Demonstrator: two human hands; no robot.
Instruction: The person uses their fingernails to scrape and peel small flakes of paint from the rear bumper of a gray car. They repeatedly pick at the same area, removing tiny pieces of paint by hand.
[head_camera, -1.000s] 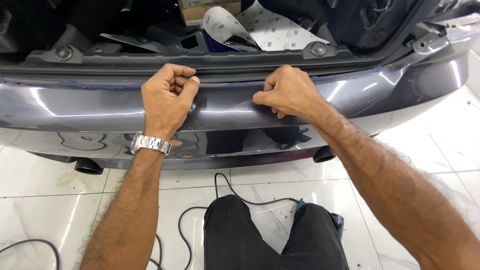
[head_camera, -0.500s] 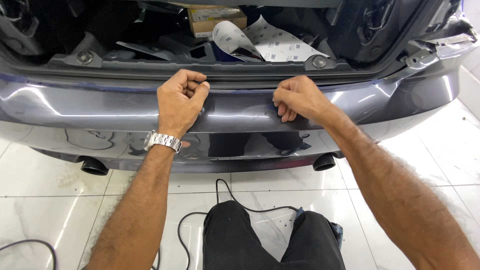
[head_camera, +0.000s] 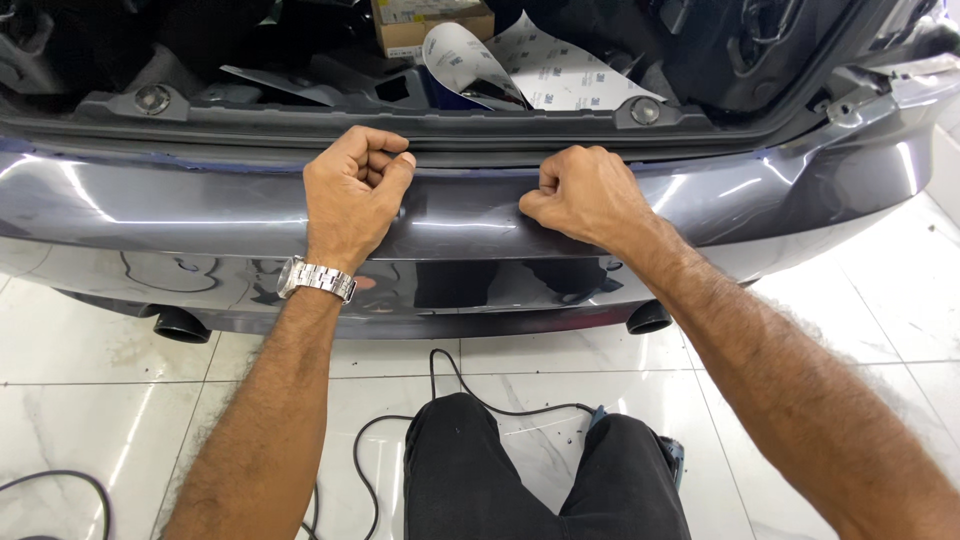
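On the white tile floor (head_camera: 120, 400) I see my left hand (head_camera: 352, 195) and right hand (head_camera: 590, 195) fisted, seemingly pinching film on the grey bumper (head_camera: 180, 215) beneath them; I'd next pull evenly.

This is a car workshop or detailing bay. A glossy grey rear bumper (head_camera: 150, 215) fills the far side, with the open boot (head_camera: 300, 60) holding backing sheets (head_camera: 560, 70) and a cardboard box (head_camera: 430, 22). The near floor is white polished tiles (head_camera: 100, 390), crossed by a black cable (head_camera: 450, 375).

White glossy marble floor tiles (head_camera: 120, 400) w/ black cable (head_camera: 450, 375), bright light.
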